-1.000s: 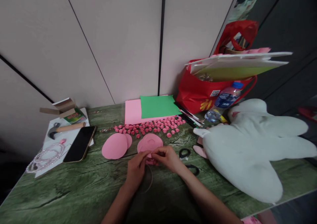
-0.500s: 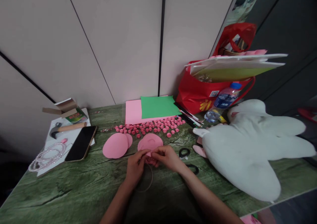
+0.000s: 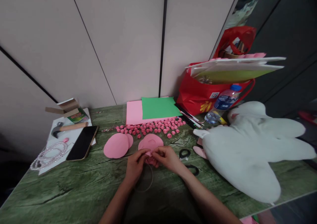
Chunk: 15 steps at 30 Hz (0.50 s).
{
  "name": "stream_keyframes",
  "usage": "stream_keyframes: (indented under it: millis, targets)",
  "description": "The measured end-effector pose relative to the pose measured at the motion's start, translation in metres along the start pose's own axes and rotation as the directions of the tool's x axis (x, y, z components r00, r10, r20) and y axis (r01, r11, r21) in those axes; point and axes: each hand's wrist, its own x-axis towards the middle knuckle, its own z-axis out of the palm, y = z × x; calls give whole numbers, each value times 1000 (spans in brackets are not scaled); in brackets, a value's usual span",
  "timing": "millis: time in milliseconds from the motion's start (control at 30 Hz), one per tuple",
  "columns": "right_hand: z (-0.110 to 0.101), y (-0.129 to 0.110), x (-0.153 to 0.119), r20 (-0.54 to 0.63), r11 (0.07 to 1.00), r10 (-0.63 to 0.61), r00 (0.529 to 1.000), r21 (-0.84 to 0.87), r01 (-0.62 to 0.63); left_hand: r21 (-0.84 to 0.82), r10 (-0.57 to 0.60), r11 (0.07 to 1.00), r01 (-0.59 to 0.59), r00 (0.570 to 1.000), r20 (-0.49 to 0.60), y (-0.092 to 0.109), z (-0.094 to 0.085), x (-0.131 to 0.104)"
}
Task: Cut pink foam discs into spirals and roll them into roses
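My left hand [image 3: 136,163] and my right hand [image 3: 166,156] meet at the middle of the table, both closed on a small piece of pink paper [image 3: 148,153] pinched between thumbs and fingers. Its exact shape is mostly hidden by the fingertips. Just beyond them lie pink paper circles [image 3: 151,140]. A thin pale loop [image 3: 151,184] curves below my hands, and I cannot make out what it belongs to. Farther back spread many small rolled pink paper rosettes [image 3: 148,128]. Left of my hands are more pink paper circles [image 3: 116,146].
Black-handled scissors [image 3: 184,154] lie right of my hands, beside a white plush toy [image 3: 245,151]. Behind stand a red bag [image 3: 190,95] and a plastic bottle [image 3: 228,98]. Green paper [image 3: 159,108] lies at the wall. A phone [image 3: 83,143], hammer [image 3: 70,127] and bead strand [image 3: 51,155] are at left.
The view has shifted very slightly, so the things at left sit a little farther right. Both hands keep nearly the same place and pinch on the pink paper.
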Motion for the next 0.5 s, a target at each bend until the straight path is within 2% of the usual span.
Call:
stream_keyframes:
  millis: [133, 233, 300, 400, 467, 500]
  targets:
    - [-2, -2, 0, -51, 997, -38, 998, -71, 35, -37, -46, 998, 46, 999, -16, 0, -1, 0]
    - [-10, -11, -2, -43, 999, -34, 998, 10, 35, -138, -136, 982, 132, 990, -20, -2, -1, 1]
    - [-18, -19, -6, 83, 994, -42, 996, 109, 32, -242, -193, 952, 185, 981, -11, -5, -1, 2]
    - [-25, -26, -12, 296, 983, -76, 952, 184, 21, -390, -257, 887, 247, 966, 27, -8, -1, 3]
    - [-24, -25, -13, 329, 987, -61, 942, 162, 7, -470, -297, 833, 292, 953, 66, -7, 0, 3]
    - [-22, -24, -13, 310, 991, -46, 950, 135, 4, -504, -314, 804, 315, 945, 90, -5, 1, 3]
